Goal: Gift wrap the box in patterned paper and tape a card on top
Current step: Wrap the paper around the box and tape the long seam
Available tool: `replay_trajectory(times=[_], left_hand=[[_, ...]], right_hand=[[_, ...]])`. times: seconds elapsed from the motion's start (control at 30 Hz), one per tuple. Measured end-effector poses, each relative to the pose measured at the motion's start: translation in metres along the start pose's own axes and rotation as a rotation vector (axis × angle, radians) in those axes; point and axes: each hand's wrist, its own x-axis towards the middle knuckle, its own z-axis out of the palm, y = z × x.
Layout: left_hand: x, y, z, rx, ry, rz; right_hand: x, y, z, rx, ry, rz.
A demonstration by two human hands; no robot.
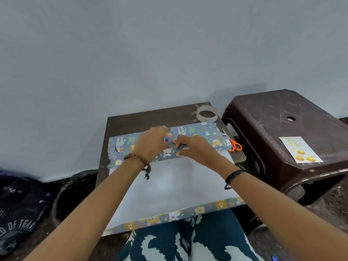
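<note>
The paper-covered box (197, 137) lies mid-bench (131, 119). The left hand (150, 143) presses the patterned paper (169, 185) on top; the right hand (194, 147) pinches something there, unclear what. The card (300, 149) rests on the stool (273, 113) at three o'clock.

Box (199, 134) under paper (169, 187) on far half of table (131, 117); paper spreads toward the person, over the near edge. Both hands, left hand (152, 143) and right hand (192, 146), on box top, side by side. Tape roll (207, 113) behind box, scissors (235, 146) at its right end. Stool (282, 129) right of table, card (300, 149) on it. Bag (18, 208) far left.
</note>
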Motion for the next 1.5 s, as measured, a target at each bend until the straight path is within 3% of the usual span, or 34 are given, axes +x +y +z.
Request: replay_trajectory(times=[0.07,0.17,0.23,0.37,0.43,0.57,0.7,1.07,1.37,1.5], left_hand=[[0.013,0.002,-0.001,0.127,-0.219,0.033],[0.027,0.005,-0.002,0.282,-0.314,0.052],[0.033,0.006,-0.004,0.325,-0.351,0.055],[0.041,0.014,-0.009,0.38,-0.396,0.043],[0.044,0.02,-0.008,0.404,-0.352,0.06],[0.05,0.029,-0.005,0.459,-0.293,0.097],[0.056,0.028,-0.005,0.447,-0.268,0.12],[0.058,0.026,-0.002,0.436,-0.241,0.144],[0.058,0.023,-0.004,0.455,-0.242,0.147],[0.059,0.023,-0.003,0.447,-0.25,0.146]], right_hand=[[0.002,0.004,-0.007,0.185,-0.049,0.022],[0.008,0.007,-0.018,0.475,-0.085,0.13],[0.02,0.012,-0.026,0.538,-0.009,0.187],[0.058,0.038,-0.033,0.214,0.327,0.305],[0.077,0.05,-0.033,0.052,0.381,0.29],[0.104,0.059,-0.033,-0.431,0.218,0.298],[0.123,0.069,-0.023,-0.637,0.166,0.343],[0.139,0.067,-0.015,-0.882,0.054,0.429],[0.142,0.049,-0.024,-1.073,-0.163,0.114],[0.143,0.045,-0.028,-1.125,-0.178,0.113]])
